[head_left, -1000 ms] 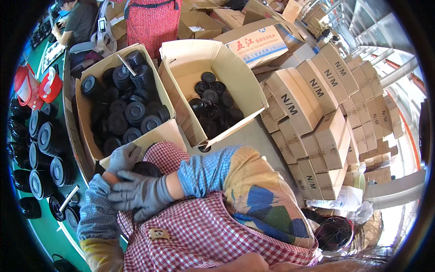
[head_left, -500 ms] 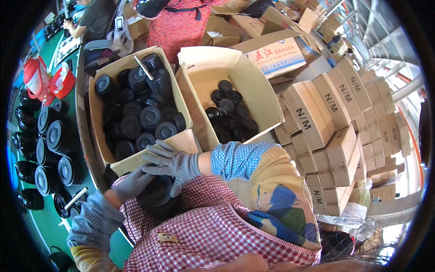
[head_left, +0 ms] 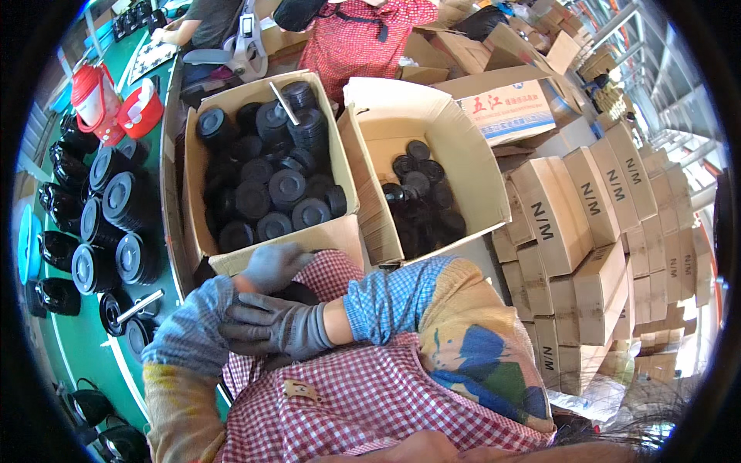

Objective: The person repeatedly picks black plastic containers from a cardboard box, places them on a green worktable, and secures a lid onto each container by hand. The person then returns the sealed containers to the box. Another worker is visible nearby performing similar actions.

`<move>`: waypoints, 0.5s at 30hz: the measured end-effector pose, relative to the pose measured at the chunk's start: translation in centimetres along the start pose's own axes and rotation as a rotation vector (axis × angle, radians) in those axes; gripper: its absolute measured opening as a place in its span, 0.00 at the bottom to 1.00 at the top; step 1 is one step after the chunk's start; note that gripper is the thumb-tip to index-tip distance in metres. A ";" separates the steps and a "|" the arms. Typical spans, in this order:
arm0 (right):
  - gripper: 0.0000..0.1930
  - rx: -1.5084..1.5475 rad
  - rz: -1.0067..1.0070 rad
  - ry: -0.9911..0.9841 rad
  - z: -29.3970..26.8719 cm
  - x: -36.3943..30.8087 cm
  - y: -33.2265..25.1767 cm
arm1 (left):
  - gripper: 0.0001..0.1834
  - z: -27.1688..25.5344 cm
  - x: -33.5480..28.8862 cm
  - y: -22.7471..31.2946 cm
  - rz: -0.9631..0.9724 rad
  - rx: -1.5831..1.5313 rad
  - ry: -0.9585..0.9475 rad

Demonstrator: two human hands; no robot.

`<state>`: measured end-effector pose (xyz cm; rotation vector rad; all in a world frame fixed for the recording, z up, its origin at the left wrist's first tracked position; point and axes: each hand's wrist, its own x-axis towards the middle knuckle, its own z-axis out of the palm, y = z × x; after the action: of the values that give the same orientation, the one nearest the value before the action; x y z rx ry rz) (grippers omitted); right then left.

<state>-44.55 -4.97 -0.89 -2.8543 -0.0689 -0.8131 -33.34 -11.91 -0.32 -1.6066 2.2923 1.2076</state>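
Note:
A stack of black round lids (head_left: 297, 293) rests against my lap, mostly hidden between my gloved hands. My left hand (head_left: 272, 266), in a grey glove, curves over its far side beside the box's front flap. Nearer to me, my right hand (head_left: 278, 328) lies along the stack's near side, fingers together and pointing left under my left forearm. Both hands seem closed about the stack; some fingertips are hidden. Just beyond is a cardboard box (head_left: 349, 171) filled with black round lids (head_left: 251, 199), a pale stick standing among them.
Right of it, another open box (head_left: 482, 185) holds fewer black lids. Stacked cartons (head_left: 557, 204) rise at the right. The green table (head_left: 116, 336) at the left carries black lid stacks, black pots and red buckets (head_left: 96, 100). Another person in red checks (head_left: 359, 46) is beyond the boxes.
My left hand has moved up and right over the stack. My right hand has come down and nearer, now on its near side. The view has shifted left, so the surroundings appear further right.

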 end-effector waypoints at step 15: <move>0.47 0.186 0.074 -0.359 -3.7 -4.9 5.5 | 0.22 2.1 -2.4 -5.7 0.299 -0.414 -0.001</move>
<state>-50.12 -11.02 -1.16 -2.7689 -0.0792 -0.2582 -28.28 -9.55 -3.67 -1.3895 2.4670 1.8538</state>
